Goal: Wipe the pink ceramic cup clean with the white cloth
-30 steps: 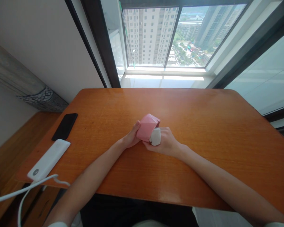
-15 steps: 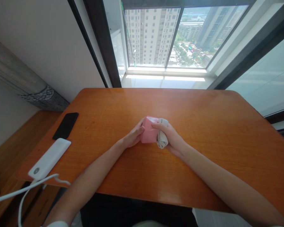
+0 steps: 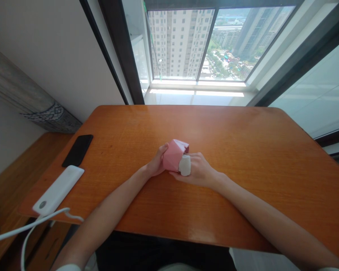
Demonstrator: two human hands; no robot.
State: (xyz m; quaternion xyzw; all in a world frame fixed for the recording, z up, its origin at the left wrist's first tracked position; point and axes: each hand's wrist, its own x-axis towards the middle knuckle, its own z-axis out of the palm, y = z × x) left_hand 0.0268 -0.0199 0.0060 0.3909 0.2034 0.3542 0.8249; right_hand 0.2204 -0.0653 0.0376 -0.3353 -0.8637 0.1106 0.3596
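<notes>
A black phone lies just beside a white device.

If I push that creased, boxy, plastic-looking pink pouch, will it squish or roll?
The pink pouch would probably squish, since its thin-looking sides are creased. It likely wouldn't roll far, because its shape is angular. It may be slippery: its top catches the light.

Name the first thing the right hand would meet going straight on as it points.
The white cloth, already against the right hand, then probably the pink pouch; depth there is unclear.
</notes>
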